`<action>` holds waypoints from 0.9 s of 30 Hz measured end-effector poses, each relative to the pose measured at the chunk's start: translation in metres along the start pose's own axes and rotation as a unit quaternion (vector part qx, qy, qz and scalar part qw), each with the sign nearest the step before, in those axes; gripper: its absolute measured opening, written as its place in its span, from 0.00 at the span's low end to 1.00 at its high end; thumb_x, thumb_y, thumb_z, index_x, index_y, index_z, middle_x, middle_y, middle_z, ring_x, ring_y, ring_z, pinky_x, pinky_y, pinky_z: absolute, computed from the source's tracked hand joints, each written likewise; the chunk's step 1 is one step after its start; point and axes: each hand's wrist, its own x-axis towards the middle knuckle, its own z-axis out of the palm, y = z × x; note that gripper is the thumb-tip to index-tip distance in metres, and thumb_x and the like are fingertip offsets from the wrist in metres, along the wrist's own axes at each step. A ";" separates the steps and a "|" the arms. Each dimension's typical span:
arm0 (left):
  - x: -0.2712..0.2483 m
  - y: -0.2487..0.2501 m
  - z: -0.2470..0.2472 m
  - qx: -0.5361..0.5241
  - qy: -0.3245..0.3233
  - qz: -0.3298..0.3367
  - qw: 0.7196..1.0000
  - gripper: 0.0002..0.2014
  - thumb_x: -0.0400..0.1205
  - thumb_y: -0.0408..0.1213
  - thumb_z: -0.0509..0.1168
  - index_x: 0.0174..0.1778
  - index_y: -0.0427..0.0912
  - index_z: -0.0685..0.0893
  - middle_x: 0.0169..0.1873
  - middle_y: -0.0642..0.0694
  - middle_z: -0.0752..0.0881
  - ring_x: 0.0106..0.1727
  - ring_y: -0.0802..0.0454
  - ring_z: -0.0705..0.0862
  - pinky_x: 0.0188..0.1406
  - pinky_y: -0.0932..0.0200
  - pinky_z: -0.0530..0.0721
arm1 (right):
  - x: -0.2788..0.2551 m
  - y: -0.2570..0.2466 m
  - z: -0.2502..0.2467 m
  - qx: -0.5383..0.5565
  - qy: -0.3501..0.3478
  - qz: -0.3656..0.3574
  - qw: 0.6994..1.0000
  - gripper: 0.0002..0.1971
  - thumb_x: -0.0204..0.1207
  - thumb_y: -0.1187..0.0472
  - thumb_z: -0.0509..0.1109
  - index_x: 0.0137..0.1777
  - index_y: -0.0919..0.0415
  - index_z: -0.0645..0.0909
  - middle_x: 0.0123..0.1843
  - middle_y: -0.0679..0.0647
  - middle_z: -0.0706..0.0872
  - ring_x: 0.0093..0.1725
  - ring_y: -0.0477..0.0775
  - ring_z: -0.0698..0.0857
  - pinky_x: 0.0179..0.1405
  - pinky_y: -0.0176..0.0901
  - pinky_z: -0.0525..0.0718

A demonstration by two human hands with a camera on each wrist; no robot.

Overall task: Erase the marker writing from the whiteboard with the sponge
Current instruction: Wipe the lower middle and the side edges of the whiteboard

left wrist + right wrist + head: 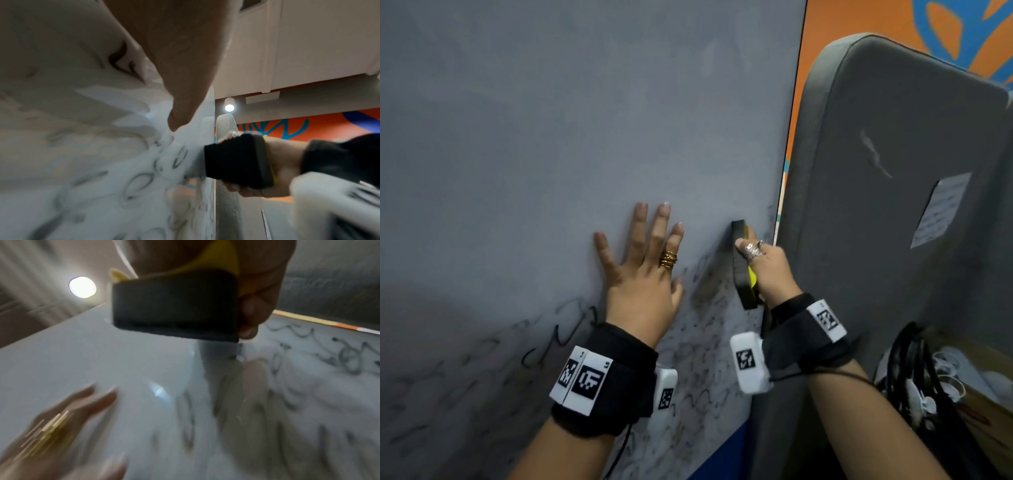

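Note:
The whiteboard (551, 137) stands upright before me, its upper part wiped and its lower part covered in black marker writing (558, 335). My left hand (643, 260) lies flat on the board with fingers spread, a gold ring on one finger. My right hand (763, 263) grips a black sponge with a yellow back (743, 267), held on edge against the board near its right border. In the left wrist view the sponge (236, 159) meets the board beside smeared scribbles (139, 183). The right wrist view shows the sponge (174, 306) above blurred writing (339, 356).
A grey padded panel (893, 171) leans just right of the board's edge, with a paper label (938, 209) stuck on it. An orange and blue wall (876, 20) is behind. Black cables and white items (921, 383) lie in a box at lower right.

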 end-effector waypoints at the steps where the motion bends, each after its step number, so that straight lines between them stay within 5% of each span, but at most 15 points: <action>1: 0.000 0.000 0.001 0.002 -0.001 0.001 1.000 0.40 0.79 0.57 0.54 0.80 0.51 0.38 0.81 0.44 0.29 0.80 0.40 0.28 0.64 0.22 0.25 | 0.015 0.003 -0.006 -0.008 0.019 0.007 1.000 0.27 0.65 0.40 0.71 0.47 0.66 0.86 0.54 0.61 0.87 0.60 0.61 0.83 0.68 0.57 0.77; 3: -0.001 -0.001 0.003 0.003 0.009 0.001 1.000 0.40 0.79 0.57 0.54 0.80 0.51 0.40 0.81 0.44 0.31 0.81 0.39 0.29 0.65 0.22 0.25 | 0.043 0.004 -0.020 -0.034 0.051 0.017 0.998 0.26 0.61 0.36 0.69 0.44 0.60 0.85 0.50 0.61 0.87 0.59 0.63 0.83 0.66 0.61 0.77; 6: -0.002 -0.001 0.004 0.002 0.020 0.002 1.000 0.40 0.76 0.56 0.57 0.81 0.50 0.46 0.83 0.44 0.38 0.82 0.40 0.35 0.67 0.23 0.28 | 0.065 -0.007 -0.036 -0.079 0.091 0.003 0.993 0.21 0.78 0.51 0.66 0.62 0.67 0.82 0.62 0.64 0.84 0.66 0.62 0.79 0.68 0.50 0.73; 9: -0.001 -0.002 0.006 -0.005 0.033 0.012 0.999 0.41 0.74 0.55 0.60 0.82 0.49 0.52 0.83 0.44 0.42 0.83 0.40 0.39 0.68 0.22 0.31 | 0.076 -0.004 -0.040 -0.063 0.093 0.012 0.994 0.21 0.80 0.55 0.65 0.69 0.65 0.78 0.66 0.59 0.82 0.68 0.59 0.77 0.72 0.49 0.70; 13: -0.002 -0.003 0.006 -0.008 0.032 0.016 0.999 0.43 0.74 0.56 0.62 0.81 0.49 0.50 0.83 0.44 0.41 0.83 0.39 0.39 0.68 0.22 0.31 | 0.047 0.022 -0.029 -0.042 0.065 0.061 0.995 0.09 0.79 0.59 0.67 0.52 0.64 0.83 0.47 0.59 0.81 0.50 0.53 0.76 0.54 0.45 0.73; 17: 0.000 -0.002 0.006 -0.007 0.027 0.008 1.000 0.43 0.73 0.56 0.63 0.81 0.49 0.52 0.83 0.44 0.42 0.83 0.39 0.39 0.68 0.23 0.29 | 0.019 0.046 -0.015 -0.011 0.051 0.086 0.995 0.17 0.78 0.56 0.67 0.56 0.72 0.82 0.55 0.61 0.84 0.55 0.57 0.79 0.67 0.56 0.74; 22: 0.000 -0.003 0.004 0.006 0.016 0.011 1.000 0.42 0.75 0.57 0.59 0.81 0.50 0.48 0.83 0.44 0.39 0.83 0.39 0.37 0.67 0.23 0.29 | 0.053 0.023 -0.030 -0.034 0.102 0.090 0.990 0.18 0.77 0.56 0.67 0.60 0.69 0.82 0.57 0.63 0.84 0.57 0.57 0.79 0.66 0.54 0.73; 24: -0.001 -0.005 0.003 -0.004 0.023 0.016 1.000 0.41 0.74 0.56 0.60 0.81 0.49 0.52 0.83 0.44 0.43 0.83 0.39 0.40 0.68 0.25 0.29 | 0.062 0.020 -0.036 -0.012 0.107 0.095 0.990 0.16 0.76 0.56 0.67 0.57 0.67 0.83 0.54 0.60 0.83 0.61 0.63 0.81 0.68 0.56 0.74; 27: -0.001 -0.006 0.001 -0.006 0.012 0.020 1.000 0.41 0.73 0.56 0.59 0.81 0.50 0.52 0.83 0.44 0.43 0.83 0.39 0.39 0.68 0.25 0.28 | 0.044 0.017 -0.033 0.030 0.099 0.095 0.990 0.06 0.77 0.62 0.67 0.49 0.63 0.82 0.48 0.56 0.81 0.53 0.56 0.80 0.60 0.49 0.75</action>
